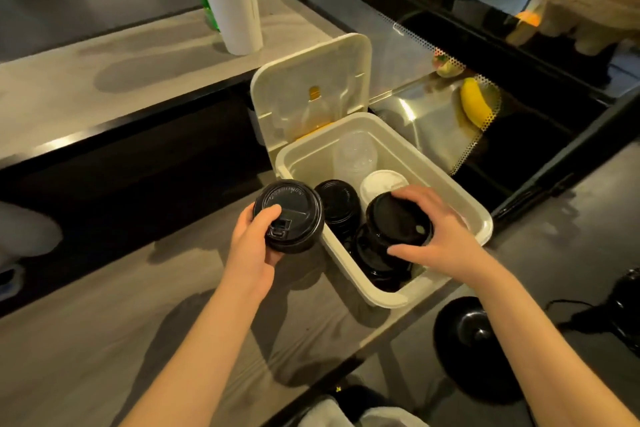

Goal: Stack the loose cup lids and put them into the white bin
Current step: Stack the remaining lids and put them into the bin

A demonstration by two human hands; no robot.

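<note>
- The white bin [388, 298] is sitting on the grey counter [104, 322], with its hinged flap [311, 87] standing open at the far side.
- The left hand [252, 246] is holding a stack of black lids [289, 215] just outside the bin's left wall, thumb curling over the top and fingers wrapping underneath.
- The right hand [440, 236] is reaching into the bin from the right, fingers and thumb curling round a second black lid stack [394, 222] that is sitting over more black lids at the bin's near end.
- Another black stack [337, 201] is standing inside the bin against its left wall.
- White lids [381, 182] are lying inside, just beyond the right hand.
- Clear plastic cups [355, 152] are lying at the bin's far end.
- A banana [474, 100] is showing behind glass beyond the bin's right side.
</note>
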